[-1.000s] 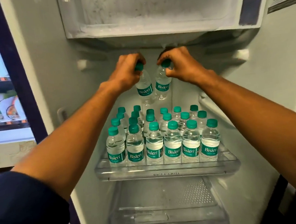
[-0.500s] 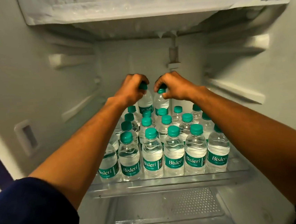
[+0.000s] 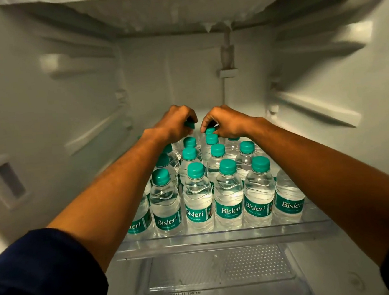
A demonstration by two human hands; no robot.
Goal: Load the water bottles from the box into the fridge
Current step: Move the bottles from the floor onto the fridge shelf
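Observation:
Several small clear water bottles (image 3: 198, 199) with teal caps and teal labels stand in rows on the clear fridge shelf (image 3: 221, 238). Both my arms reach deep into the fridge over them. My left hand (image 3: 174, 124) grips the teal cap of one bottle (image 3: 190, 125) at the back of the rows. Beside it, my right hand (image 3: 226, 121) pinches the cap of another bottle (image 3: 210, 130). The bodies of both held bottles are hidden behind the rows in front. The box is not in view.
The frosted underside of the freezer compartment (image 3: 187, 7) hangs above. Ribbed shelf rails line the left wall (image 3: 97, 130) and right wall (image 3: 313, 105). A clear drawer cover (image 3: 219, 268) lies below the shelf.
Both hands have lowered their bottles down to the back of the rows. The camera has moved closer into the fridge.

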